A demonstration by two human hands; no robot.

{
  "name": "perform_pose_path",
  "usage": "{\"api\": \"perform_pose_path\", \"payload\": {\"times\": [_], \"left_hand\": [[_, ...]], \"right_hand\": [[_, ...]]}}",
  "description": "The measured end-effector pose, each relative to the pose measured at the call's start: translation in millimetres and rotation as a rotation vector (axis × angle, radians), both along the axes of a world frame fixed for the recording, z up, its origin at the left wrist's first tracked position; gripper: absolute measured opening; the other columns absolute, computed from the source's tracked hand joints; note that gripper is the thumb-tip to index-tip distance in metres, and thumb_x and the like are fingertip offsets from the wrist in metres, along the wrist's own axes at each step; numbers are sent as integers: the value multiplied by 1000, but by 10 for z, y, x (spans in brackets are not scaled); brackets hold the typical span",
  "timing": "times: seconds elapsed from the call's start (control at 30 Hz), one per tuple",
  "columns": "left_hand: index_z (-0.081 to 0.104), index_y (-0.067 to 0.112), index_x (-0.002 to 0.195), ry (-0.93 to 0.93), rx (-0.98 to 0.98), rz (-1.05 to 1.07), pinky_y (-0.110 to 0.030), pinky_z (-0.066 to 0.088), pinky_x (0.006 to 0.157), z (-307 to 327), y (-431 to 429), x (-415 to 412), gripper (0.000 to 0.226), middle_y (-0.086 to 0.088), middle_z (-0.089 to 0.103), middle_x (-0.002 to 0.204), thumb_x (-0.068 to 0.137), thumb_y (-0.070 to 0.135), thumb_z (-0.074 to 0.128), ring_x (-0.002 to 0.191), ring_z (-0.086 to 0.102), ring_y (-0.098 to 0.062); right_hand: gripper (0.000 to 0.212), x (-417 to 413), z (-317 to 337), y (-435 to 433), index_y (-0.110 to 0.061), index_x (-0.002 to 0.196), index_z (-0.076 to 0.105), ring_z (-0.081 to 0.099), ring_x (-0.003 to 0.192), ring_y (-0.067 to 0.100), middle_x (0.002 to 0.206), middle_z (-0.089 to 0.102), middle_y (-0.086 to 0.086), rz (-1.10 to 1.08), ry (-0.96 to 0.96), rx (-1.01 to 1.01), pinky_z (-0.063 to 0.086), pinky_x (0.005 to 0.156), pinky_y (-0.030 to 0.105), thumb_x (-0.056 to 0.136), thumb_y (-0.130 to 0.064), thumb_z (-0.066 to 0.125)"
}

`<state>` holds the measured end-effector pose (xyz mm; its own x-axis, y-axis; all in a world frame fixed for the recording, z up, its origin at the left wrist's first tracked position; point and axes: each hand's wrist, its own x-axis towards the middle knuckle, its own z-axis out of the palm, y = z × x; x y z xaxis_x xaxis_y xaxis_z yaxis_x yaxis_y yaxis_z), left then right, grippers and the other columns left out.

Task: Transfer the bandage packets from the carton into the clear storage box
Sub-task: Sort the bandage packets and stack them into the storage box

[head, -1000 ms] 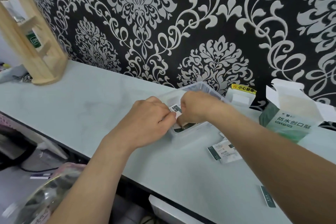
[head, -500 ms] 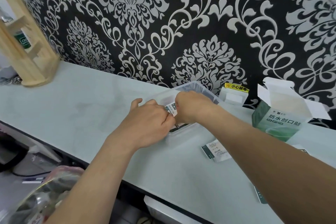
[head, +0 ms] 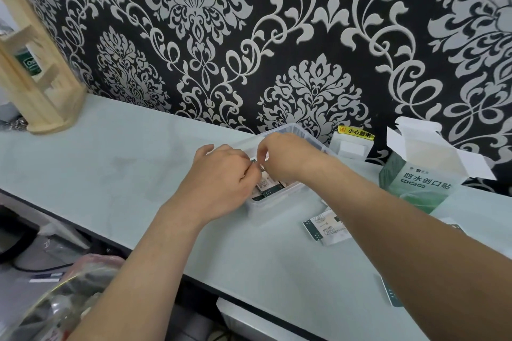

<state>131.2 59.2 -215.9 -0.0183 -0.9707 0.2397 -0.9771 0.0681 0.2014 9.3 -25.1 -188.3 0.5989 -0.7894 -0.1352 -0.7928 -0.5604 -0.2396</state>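
The clear storage box (head: 273, 209) sits on the pale counter near the wall, with several green-and-white bandage packets (head: 267, 187) standing inside it. My left hand (head: 221, 178) and my right hand (head: 285, 159) meet over the box, fingertips pinched together on a packet among those inside. The green carton (head: 418, 184) stands open to the right, its white flaps up. A small pile of loose packets (head: 327, 228) lies on the counter in front of the box, partly under my right forearm.
A wooden rack (head: 36, 63) stands at the far left of the counter. A white socket with a yellow warning label (head: 353, 144) is on the wall behind the box. One packet (head: 389, 292) lies near the counter's front edge. A plastic bag (head: 55, 299) sits below the counter.
Both hands stay over the box with little shift. The packet that showed between my fingers is now lower, mostly hidden among the packets in the box.
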Motion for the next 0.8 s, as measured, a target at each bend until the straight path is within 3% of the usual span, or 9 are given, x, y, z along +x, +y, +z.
{"api": "perform_pose_path", "payload": {"times": [0.13,0.27,0.33,0.4,0.5,0.57,0.67,0.8], "left_hand": [[70,23,84,7,-128,-28,-37,29,103,68,3,-93,41,12,66,93,89,38,31,98,51,-11],[73,18,90,77,-419,-216,-31,44,73,157,46,-384,27,6,67,86,84,27,48,82,53,-21],[73,16,88,79,-453,-308,-29,48,64,160,74,-628,23,1,68,79,83,22,52,74,58,-23],[73,17,90,63,-306,-327,-33,53,65,136,119,-903,25,-2,69,79,85,24,49,75,64,-26],[65,21,107,-75,67,-212,-38,50,78,5,104,-1238,28,-6,67,100,93,37,48,97,62,-30],[58,18,116,-128,205,-152,-38,47,78,-85,80,-1348,37,-9,64,112,91,45,54,106,58,-32],[55,17,114,-96,210,-87,-35,43,74,-154,15,-1445,38,-10,63,112,87,42,61,107,57,-33],[54,22,124,46,265,-44,-36,48,88,-165,-35,-1451,43,-2,64,116,83,30,67,109,57,-27]], "right_hand": [[23,-198,208,69,-19,111,62,59,76,17,103,63,1,-64,-168,32,50,68,29,92,-11,53],[22,-613,443,201,-22,100,67,68,77,15,92,69,-2,-104,-317,108,59,67,34,91,-9,52],[20,-872,514,311,-20,95,68,70,73,15,87,71,1,-129,-363,121,61,62,34,91,-8,54],[20,-1118,515,413,-20,96,70,70,74,15,86,71,-1,-152,-346,98,61,64,33,92,-8,54],[22,-1485,340,529,-25,100,69,66,82,16,99,68,-3,-187,-206,77,56,76,32,91,-12,53],[22,-1698,156,574,-26,107,66,62,95,14,111,67,-3,-212,-113,88,51,88,32,90,-16,55],[35,-1969,-88,661,-29,122,59,58,110,17,125,63,-3,-243,-25,96,47,96,32,89,-17,57],[40,-2130,-339,730,-32,126,57,50,121,16,134,55,-8,-230,-42,19,44,98,33,88,-19,58]]}}
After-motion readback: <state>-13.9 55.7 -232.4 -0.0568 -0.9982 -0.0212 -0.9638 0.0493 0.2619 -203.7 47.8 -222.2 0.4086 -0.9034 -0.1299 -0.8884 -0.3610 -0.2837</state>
